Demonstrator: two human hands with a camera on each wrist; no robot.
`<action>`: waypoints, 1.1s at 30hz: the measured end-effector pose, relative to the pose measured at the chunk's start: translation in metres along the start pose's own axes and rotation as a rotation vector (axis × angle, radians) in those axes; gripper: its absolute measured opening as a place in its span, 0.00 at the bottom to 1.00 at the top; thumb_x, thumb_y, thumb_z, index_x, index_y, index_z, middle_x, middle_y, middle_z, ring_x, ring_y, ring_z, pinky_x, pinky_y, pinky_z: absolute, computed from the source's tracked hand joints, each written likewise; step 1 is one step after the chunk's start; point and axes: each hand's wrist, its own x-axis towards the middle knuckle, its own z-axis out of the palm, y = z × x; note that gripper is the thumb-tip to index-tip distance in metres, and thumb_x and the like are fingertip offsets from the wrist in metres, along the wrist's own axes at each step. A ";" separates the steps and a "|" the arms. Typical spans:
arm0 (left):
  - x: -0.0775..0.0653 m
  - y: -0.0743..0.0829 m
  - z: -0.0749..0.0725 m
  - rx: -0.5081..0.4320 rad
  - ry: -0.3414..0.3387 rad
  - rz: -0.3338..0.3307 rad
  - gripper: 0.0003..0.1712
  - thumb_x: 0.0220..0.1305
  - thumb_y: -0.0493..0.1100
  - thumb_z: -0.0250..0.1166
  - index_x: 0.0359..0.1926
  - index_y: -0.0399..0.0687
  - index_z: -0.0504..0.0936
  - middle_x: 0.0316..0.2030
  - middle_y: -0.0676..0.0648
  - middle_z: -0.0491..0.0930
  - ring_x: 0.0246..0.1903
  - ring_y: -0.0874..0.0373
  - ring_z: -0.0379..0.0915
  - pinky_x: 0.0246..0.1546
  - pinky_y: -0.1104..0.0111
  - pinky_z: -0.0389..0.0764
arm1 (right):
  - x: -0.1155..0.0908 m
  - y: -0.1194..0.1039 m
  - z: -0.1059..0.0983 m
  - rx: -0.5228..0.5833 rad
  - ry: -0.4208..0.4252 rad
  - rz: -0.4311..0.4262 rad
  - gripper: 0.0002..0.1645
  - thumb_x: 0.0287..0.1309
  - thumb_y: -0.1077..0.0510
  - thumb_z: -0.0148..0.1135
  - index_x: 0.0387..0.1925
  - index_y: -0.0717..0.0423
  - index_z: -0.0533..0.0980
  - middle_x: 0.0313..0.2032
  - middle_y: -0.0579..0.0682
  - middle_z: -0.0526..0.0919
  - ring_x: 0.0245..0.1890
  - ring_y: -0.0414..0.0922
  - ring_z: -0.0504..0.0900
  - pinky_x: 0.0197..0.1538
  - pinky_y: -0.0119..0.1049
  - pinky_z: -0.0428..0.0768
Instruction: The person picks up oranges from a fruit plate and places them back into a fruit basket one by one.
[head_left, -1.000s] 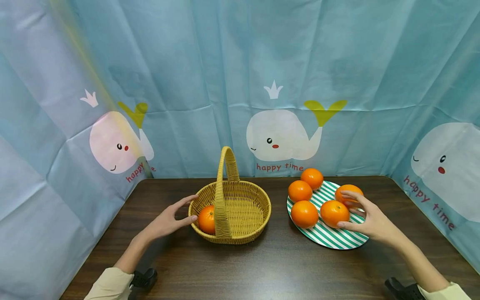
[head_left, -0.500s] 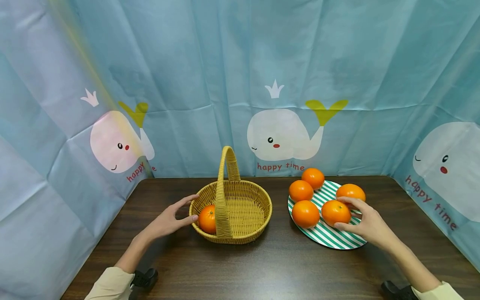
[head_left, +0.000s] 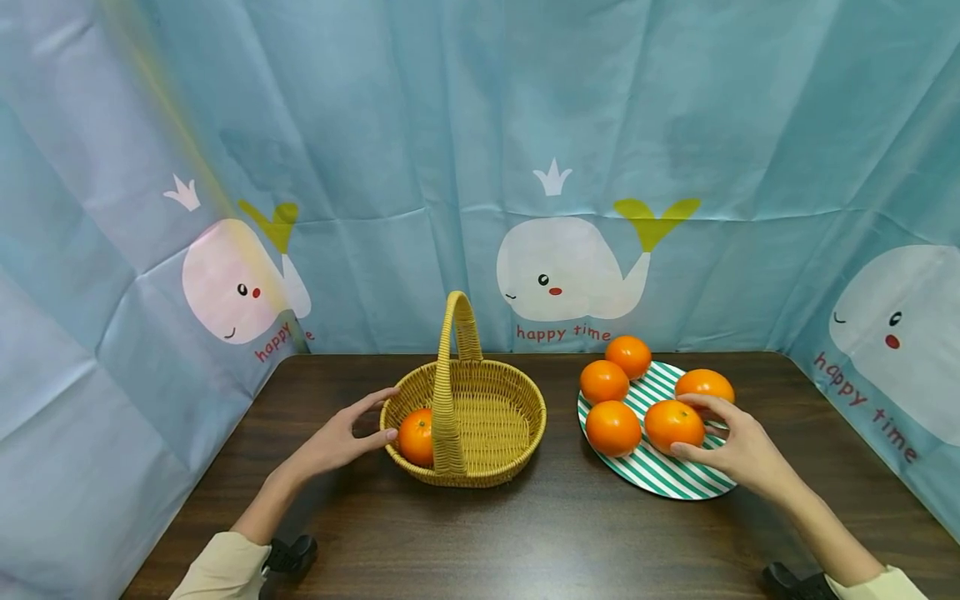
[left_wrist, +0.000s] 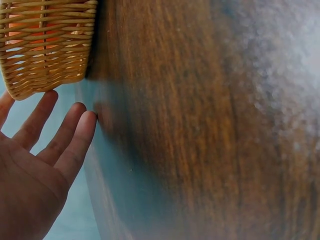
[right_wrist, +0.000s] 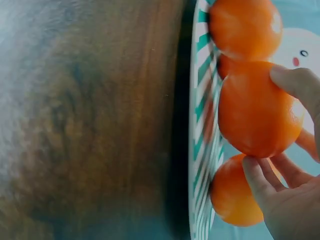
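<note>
In the head view, a yellow wicker basket with a tall handle stands left of centre, one orange inside it. My left hand touches the basket's left rim with thumb and fingers spread; in the left wrist view its fingers look fairly straight, near the woven wall. On the right, my right hand pinches the front-right orange between thumb and fingers. That orange is at the green-and-white striped plate; whether it is lifted, I cannot tell.
Several other oranges are on the plate; one orange sits just behind the gripped one. The brown wooden table ends at the back against a blue whale-print curtain.
My right hand has moved slightly left and its fingers have closed in on the front-right orange. The left hand stays at the basket rim. The whole view has shifted slightly.
</note>
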 end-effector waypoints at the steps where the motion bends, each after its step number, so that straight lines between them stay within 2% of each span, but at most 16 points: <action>1: 0.000 0.000 0.000 -0.002 0.000 0.000 0.37 0.69 0.49 0.68 0.75 0.50 0.66 0.68 0.41 0.70 0.64 0.39 0.66 0.60 0.33 0.64 | 0.000 -0.001 -0.001 0.007 0.002 0.004 0.38 0.51 0.57 0.81 0.62 0.59 0.75 0.56 0.58 0.77 0.50 0.40 0.79 0.48 0.21 0.76; 4: 0.000 0.000 0.000 -0.003 0.000 -0.006 0.37 0.69 0.49 0.68 0.75 0.50 0.66 0.68 0.41 0.70 0.64 0.39 0.66 0.60 0.34 0.64 | 0.000 -0.003 -0.005 0.022 0.005 0.008 0.39 0.51 0.58 0.81 0.63 0.60 0.74 0.57 0.58 0.76 0.48 0.41 0.80 0.49 0.21 0.76; 10: 0.001 0.002 0.000 -0.007 -0.006 -0.015 0.38 0.69 0.50 0.68 0.75 0.50 0.66 0.68 0.41 0.69 0.64 0.39 0.66 0.60 0.35 0.65 | 0.002 -0.006 -0.017 0.044 0.014 -0.027 0.38 0.52 0.62 0.79 0.64 0.61 0.73 0.57 0.58 0.76 0.47 0.33 0.78 0.49 0.20 0.75; 16: 0.000 0.001 0.000 -0.008 -0.001 -0.010 0.37 0.69 0.49 0.68 0.75 0.49 0.66 0.69 0.41 0.69 0.65 0.39 0.65 0.60 0.34 0.64 | 0.008 -0.009 -0.029 0.113 0.017 -0.062 0.39 0.52 0.67 0.78 0.65 0.60 0.73 0.58 0.56 0.75 0.49 0.37 0.79 0.51 0.22 0.76; 21: 0.000 0.002 -0.001 -0.013 0.000 -0.003 0.37 0.69 0.49 0.68 0.75 0.49 0.66 0.69 0.42 0.69 0.65 0.39 0.65 0.61 0.34 0.64 | 0.015 -0.010 -0.034 0.160 0.006 -0.079 0.40 0.51 0.71 0.76 0.66 0.59 0.72 0.59 0.52 0.75 0.53 0.37 0.80 0.51 0.26 0.77; 27: 0.000 0.002 -0.001 -0.014 0.002 0.009 0.37 0.69 0.48 0.68 0.75 0.48 0.66 0.69 0.42 0.69 0.64 0.40 0.66 0.61 0.35 0.65 | 0.025 -0.016 -0.038 0.175 -0.003 -0.084 0.39 0.53 0.70 0.75 0.66 0.58 0.72 0.59 0.52 0.76 0.54 0.37 0.79 0.51 0.26 0.77; 33: 0.000 0.001 0.000 -0.015 0.002 0.014 0.37 0.69 0.48 0.68 0.75 0.48 0.67 0.69 0.42 0.69 0.64 0.40 0.67 0.61 0.36 0.65 | 0.034 -0.023 -0.035 0.208 -0.032 -0.121 0.40 0.54 0.72 0.74 0.67 0.61 0.71 0.60 0.55 0.75 0.56 0.37 0.77 0.52 0.26 0.77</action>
